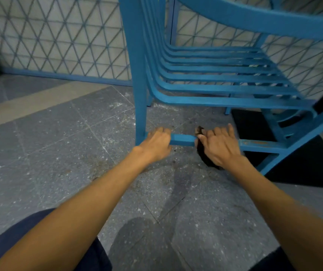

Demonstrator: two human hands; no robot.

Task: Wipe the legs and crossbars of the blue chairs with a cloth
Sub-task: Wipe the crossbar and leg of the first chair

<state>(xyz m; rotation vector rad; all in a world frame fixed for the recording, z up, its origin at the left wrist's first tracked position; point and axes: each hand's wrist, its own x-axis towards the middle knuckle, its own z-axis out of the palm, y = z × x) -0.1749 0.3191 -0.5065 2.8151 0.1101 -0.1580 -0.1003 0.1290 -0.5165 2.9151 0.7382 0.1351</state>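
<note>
We look down at a blue chair with a slatted seat, standing on a grey speckled floor in front of a lattice fence. Our arms reach forward to the low crossbar that runs from the chair's near left leg toward the right.

Our left hand grips the crossbar just beside that leg, its fingers curled over the top of the bar and closed around it. Our right hand lies further along the same bar, pressing a dark cloth against it. The fingers of this hand are draped over the bar and held loosely together, the thumb tip touching the bar's front face. The cloth is bunched under the palm; one end pokes up behind the bar near the index finger and the rest hangs below the hand toward the floor.

A short bare stretch of crossbar shows between the two hands. To the right of the right hand the bar's paint looks worn.
</note>
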